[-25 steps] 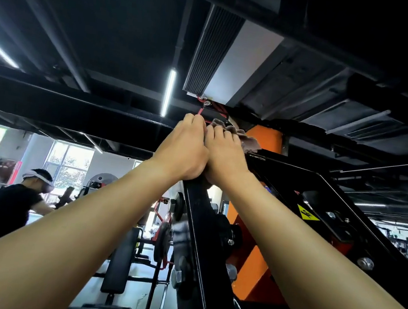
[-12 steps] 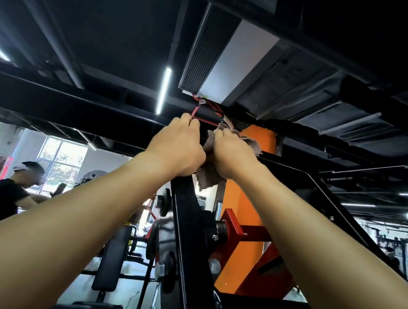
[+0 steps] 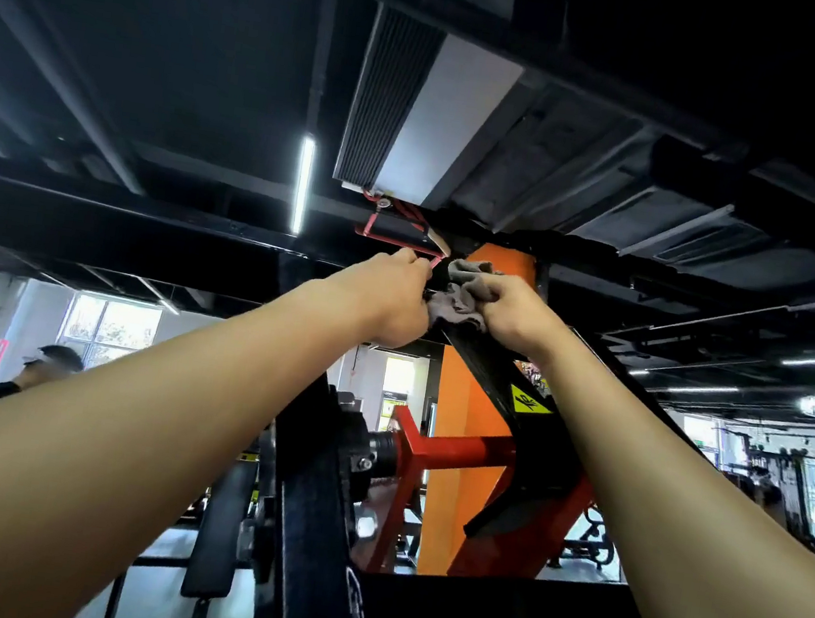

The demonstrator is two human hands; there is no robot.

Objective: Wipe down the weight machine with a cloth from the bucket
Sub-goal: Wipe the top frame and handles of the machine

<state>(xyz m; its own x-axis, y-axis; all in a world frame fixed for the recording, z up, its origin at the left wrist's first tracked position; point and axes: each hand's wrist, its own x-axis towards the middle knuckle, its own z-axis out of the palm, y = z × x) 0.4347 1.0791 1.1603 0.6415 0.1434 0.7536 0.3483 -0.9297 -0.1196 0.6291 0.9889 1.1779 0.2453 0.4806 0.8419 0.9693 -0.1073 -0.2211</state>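
Both my arms reach up to the top of the black weight machine frame. My right hand grips a bunched grey-brown cloth against the top of a slanted black bar that carries a yellow warning sticker. My left hand is curled at the left edge of the cloth; whether its fingers hold the cloth or the frame top is hidden. The bucket is out of view.
An orange pillar and red machine arms stand behind the frame. A red-edged bracket hangs just above my hands, under a ceiling air unit. A person in black stands far left. A bench is lower left.
My hands, pressed side by side a second ago, have drawn apart a little. The cloth now shows between them. My view has swung, showing more of the orange pillar and red arms.
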